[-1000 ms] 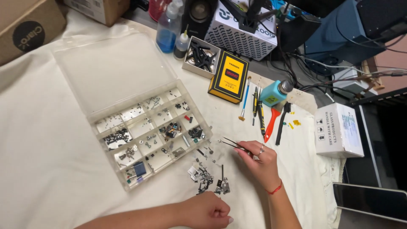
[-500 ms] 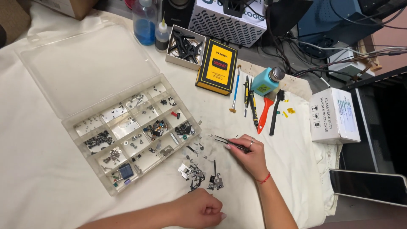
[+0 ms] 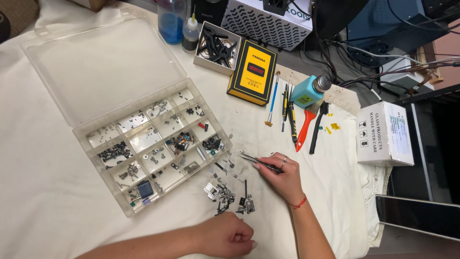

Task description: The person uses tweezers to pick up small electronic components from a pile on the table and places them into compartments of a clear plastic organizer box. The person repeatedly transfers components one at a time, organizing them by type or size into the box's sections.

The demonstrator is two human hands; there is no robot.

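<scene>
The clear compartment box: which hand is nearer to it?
Left. The left hand, a closed fist, lies just below the clear compartment box. The right hand, holding tweezers, is further to the right, beyond the loose parts.

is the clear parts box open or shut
Open: the parts box has its clear lid folded back flat on the cloth, compartments exposed.

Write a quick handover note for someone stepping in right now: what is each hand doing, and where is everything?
Right hand: pinches black tweezers, tips pointing left toward the organizer.
Left hand: loosely closed fist resting on the white cloth, apparently holding nothing; it lies just below the loose pile of small parts.
Clear compartment organizer: open, lid flat behind it, many cells already holding screws and bits.
Done: much is sorted into cells.
Left: the loose pile and a few stray pieces near the organizer's right edge.
</scene>
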